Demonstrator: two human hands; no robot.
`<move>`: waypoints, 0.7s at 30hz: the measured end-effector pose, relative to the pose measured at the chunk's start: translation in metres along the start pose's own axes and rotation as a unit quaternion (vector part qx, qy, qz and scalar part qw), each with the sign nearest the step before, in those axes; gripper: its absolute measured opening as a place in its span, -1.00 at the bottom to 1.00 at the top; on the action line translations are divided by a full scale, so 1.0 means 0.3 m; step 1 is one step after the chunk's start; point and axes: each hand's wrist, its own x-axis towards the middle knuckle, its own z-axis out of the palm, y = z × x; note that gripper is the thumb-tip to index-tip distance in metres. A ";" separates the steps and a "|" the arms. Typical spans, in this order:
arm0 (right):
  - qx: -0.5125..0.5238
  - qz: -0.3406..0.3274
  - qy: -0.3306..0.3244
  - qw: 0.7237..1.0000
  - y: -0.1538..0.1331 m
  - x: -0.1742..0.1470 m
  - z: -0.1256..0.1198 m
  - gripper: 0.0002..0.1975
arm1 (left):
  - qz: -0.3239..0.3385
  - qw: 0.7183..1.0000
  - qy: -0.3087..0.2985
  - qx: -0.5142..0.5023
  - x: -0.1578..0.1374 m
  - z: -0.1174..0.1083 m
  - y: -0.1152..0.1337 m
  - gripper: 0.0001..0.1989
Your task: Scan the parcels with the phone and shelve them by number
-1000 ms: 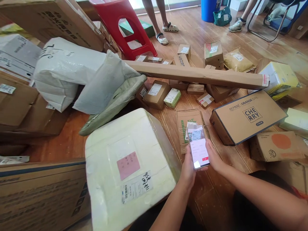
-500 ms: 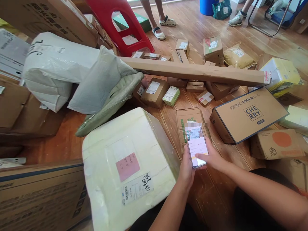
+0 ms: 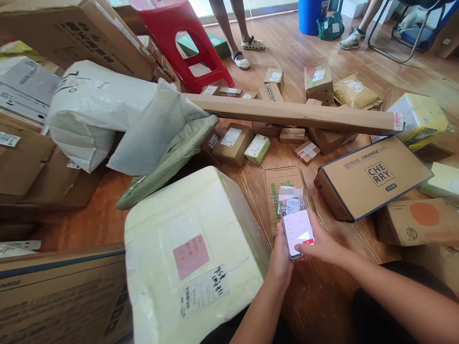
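Note:
A smartphone (image 3: 297, 228) with a lit screen is held upright between both hands, low and right of the middle. My left hand (image 3: 280, 260) wraps its left side and lower edge. My right hand (image 3: 320, 242) grips it from the right, its thumb on the lower screen by a red button. Behind the phone, a flat brown carton (image 3: 283, 174) with green print lies on the floor. To the left of my hands stands a large pale foam box (image 3: 150, 258), bearing a pink note (image 3: 191, 256) and a shipping label (image 3: 204, 289) with handwritten numbers.
A long narrow carton (image 3: 287, 111) lies across several small parcels. White bags (image 3: 96, 95) and a red stool (image 3: 195, 52) are at the upper left. A CHERRY box (image 3: 376, 174) stands at right. Another person's legs (image 3: 236, 28) show at the back.
The phone's screen now shows a different page, with a red button near the bottom. My right thumb has shifted slightly on the screen. The whole view has tilted up a little.

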 end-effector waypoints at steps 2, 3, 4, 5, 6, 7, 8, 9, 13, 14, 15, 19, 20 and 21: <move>0.020 -0.002 -0.005 1.000 0.004 0.001 0.002 -0.20 | 0.000 1.000 -0.004 -0.001 -0.002 0.000 0.003 -0.49; 0.031 -0.004 -0.007 0.999 0.008 0.001 0.003 -0.16 | 0.003 1.000 -0.003 0.001 -0.002 0.000 0.003 -0.49; 0.043 -0.006 -0.010 0.999 0.011 0.002 0.003 -0.12 | 0.006 1.000 0.002 0.005 -0.001 -0.002 0.002 -0.49; 0.052 -0.008 -0.011 0.999 0.015 0.003 0.003 -0.08 | 0.006 1.000 0.006 0.011 0.001 -0.003 0.000 -0.48; 0.058 -0.009 -0.013 0.998 0.018 0.003 0.003 -0.06 | 0.003 1.000 0.009 0.018 0.003 -0.004 -0.002 -0.48; 0.060 -0.009 -0.014 0.998 0.020 0.003 0.002 -0.05 | -0.001 1.000 0.009 0.025 0.004 -0.004 -0.004 -0.47; 0.060 -0.007 -0.014 0.998 0.021 0.003 0.001 -0.05 | -0.005 0.999 0.009 0.031 0.005 -0.004 -0.006 -0.47; 0.059 -0.002 -0.013 0.998 0.022 0.002 0.000 -0.05 | -0.007 0.999 0.008 0.035 0.005 -0.003 -0.007 -0.47; 0.060 0.008 -0.011 0.998 0.024 -0.002 -0.004 -0.02 | -0.016 0.999 0.012 0.048 0.003 0.004 -0.006 -0.47; 0.059 0.007 -0.011 0.998 0.026 -0.002 -0.005 -0.02 | -0.019 0.998 0.012 0.050 0.002 0.006 -0.006 -0.47; 0.058 0.003 -0.010 0.998 0.028 -0.001 -0.006 -0.03 | -0.021 0.998 0.011 0.052 0.002 0.007 -0.006 -0.47; 0.037 -0.011 -0.006 0.999 0.025 -0.003 -0.012 -0.09 | -0.017 0.999 0.007 0.030 0.005 0.007 -0.009 -0.47; 0.035 -0.005 -0.013 0.999 0.021 -0.005 -0.015 -0.09 | -0.014 1.000 0.003 0.018 0.005 0.006 -0.009 -0.48; 0.038 0.006 -0.026 0.999 0.015 -0.008 -0.021 -0.08 | -0.006 1.000 -0.001 0.004 0.004 0.006 -0.009 -0.49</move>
